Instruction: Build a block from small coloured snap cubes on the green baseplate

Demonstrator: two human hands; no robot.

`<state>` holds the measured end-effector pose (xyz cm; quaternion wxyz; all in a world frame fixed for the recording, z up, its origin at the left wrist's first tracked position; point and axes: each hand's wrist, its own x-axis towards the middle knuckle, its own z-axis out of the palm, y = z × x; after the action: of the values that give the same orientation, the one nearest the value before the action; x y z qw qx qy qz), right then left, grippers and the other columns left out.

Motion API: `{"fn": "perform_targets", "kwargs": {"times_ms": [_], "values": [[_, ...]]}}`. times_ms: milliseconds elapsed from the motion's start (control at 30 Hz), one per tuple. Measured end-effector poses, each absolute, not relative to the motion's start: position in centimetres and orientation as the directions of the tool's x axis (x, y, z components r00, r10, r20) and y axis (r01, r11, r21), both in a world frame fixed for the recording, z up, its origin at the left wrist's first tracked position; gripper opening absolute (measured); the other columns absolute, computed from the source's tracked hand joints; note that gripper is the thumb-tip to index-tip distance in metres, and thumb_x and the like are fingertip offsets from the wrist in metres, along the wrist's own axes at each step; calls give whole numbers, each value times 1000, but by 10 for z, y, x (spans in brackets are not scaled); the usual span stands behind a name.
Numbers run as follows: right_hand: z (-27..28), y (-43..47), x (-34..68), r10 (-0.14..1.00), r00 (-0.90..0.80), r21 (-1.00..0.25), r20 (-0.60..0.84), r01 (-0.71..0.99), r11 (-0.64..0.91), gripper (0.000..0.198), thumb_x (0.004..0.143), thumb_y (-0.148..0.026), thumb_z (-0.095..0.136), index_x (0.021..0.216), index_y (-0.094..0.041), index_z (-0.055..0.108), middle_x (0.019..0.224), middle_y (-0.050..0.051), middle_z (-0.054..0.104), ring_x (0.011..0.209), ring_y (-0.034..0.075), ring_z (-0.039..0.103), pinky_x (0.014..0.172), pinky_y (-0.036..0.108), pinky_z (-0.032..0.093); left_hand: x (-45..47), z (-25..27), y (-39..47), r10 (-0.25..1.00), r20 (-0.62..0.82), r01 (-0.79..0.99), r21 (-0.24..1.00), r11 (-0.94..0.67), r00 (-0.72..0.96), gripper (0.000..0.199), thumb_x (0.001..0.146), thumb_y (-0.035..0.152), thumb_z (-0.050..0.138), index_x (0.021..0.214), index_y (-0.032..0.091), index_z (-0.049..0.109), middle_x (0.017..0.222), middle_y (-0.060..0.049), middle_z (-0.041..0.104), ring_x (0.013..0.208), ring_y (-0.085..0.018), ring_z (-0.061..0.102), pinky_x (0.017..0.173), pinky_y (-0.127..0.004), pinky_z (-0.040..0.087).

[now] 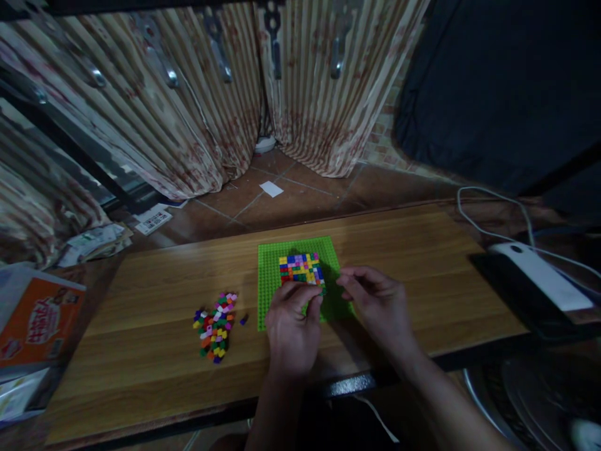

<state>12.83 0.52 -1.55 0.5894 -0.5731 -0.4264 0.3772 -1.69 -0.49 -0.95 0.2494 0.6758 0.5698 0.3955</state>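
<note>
A green studded baseplate [267,269] lies on the wooden table. On its middle sits a patch of small multicoloured toy bricks [300,266], packed side by side. My left hand [293,322] rests over the front of the plate and hides the patch's near edge. Its thumb and forefinger are closed around a small green brick [323,291]. Above the plate's right edge is my right hand [375,300], thumb and forefinger pinched together; whatever they hold is too small to make out. Left of the plate lies a loose pile of small bricks [216,329], with one dark brick [243,319] apart from it.
The wooden table [164,282] reaches out on both sides. At its right end lie a dark flat panel [521,294], a white device [539,275] and a white cable [498,194]. An orange and white box [37,319] stands at the left. Curtains [197,113] hang behind.
</note>
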Motion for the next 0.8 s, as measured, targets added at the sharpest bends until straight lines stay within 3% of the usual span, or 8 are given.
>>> {"fn": "perform_targets", "kwargs": {"times_ms": [100,367,600,800], "values": [[-17,7,126,954,298,-999,29,29,22,16,75,-34,74,83,-20,74,69,0,71,53,12,60,50,23,50,-14,-12,-3,960,280,594,768,-240,26,17,87,13,61,90,25,74,92,-1,71,90,-17,64,83,-31,50],[-25,8,124,988,150,-975,24,223,-10,22,82,-41,66,82,-19,72,77,3,73,70,17,66,65,28,50,-12,-12,-2,967,253,629,748,-211,23,16,88,14,60,89,25,72,91,0,73,90,-18,64,83,-32,49],[-23,12,122,983,162,-983,-86,148,-110,33,75,-50,69,75,-17,69,63,0,65,56,14,56,54,25,43,-8,-14,-2,978,209,636,757,-149,-19,14,88,12,60,85,22,70,88,0,72,84,-16,64,74,-27,46],[-22,13,121,978,155,-984,-140,89,-155,37,72,-54,71,74,-17,69,62,0,62,56,13,53,53,25,42,-6,-13,-2,979,189,655,750,-92,-79,14,86,13,61,76,21,67,83,1,68,77,-14,63,69,-25,44]]}}
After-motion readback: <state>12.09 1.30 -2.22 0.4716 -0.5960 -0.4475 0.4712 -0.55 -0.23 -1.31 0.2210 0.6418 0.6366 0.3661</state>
